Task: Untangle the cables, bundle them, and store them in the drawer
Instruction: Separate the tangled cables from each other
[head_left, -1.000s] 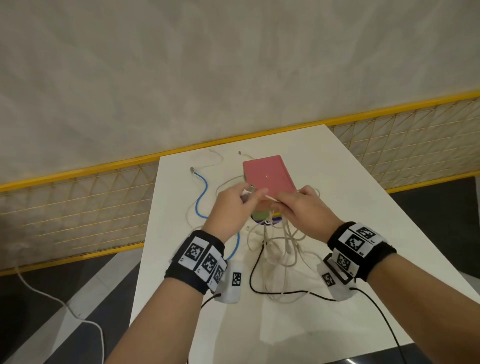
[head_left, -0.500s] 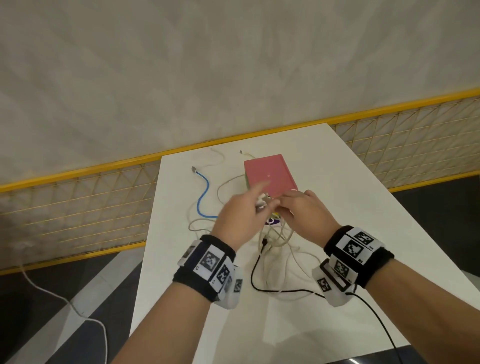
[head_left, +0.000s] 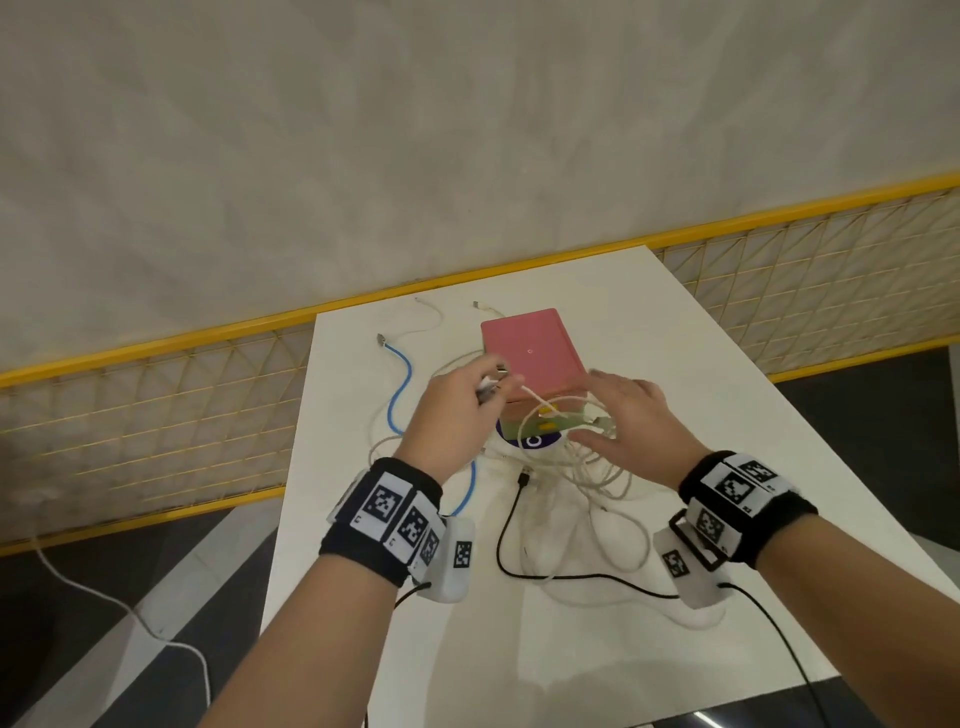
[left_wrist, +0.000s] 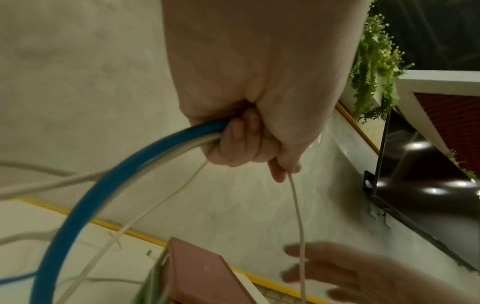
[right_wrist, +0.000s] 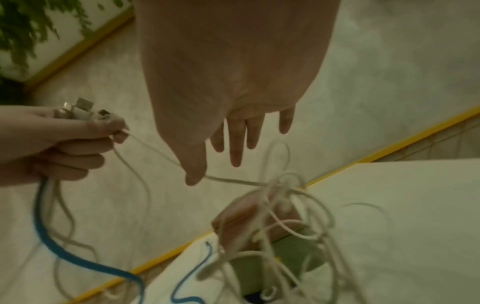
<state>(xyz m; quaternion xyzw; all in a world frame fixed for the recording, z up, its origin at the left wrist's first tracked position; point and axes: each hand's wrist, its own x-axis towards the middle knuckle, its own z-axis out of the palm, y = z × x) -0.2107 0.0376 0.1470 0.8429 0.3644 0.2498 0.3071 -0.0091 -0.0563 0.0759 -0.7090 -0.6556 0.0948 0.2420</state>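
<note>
My left hand (head_left: 457, 410) is raised over the white table (head_left: 675, 364) and grips the plug ends of several cables (right_wrist: 78, 111). Out of its fist (left_wrist: 246, 142) run a blue cable (left_wrist: 85, 195) and thin white cables (left_wrist: 296, 209). A tangle of white cables (head_left: 587, 467) lies in front of the small drawer box with the pink top (head_left: 530, 353); one white strand runs taut from the left hand to it. My right hand (head_left: 628, 415) hovers over the tangle (right_wrist: 285, 185) with fingers (right_wrist: 235, 144) spread and straight, holding nothing.
A black cable (head_left: 506, 525) loops over the table's near part towards my wrist devices. Loose white cable ends (head_left: 431, 317) lie near the far edge. A yellow-framed mesh rail (head_left: 156, 415) runs behind the table against a grey wall. A white cord (head_left: 104, 597) trails on the floor, left.
My left hand closed on the plug ends and lifted back to the left, drawing a white strand taut. My right hand let go, opened and moved right over the tangle.
</note>
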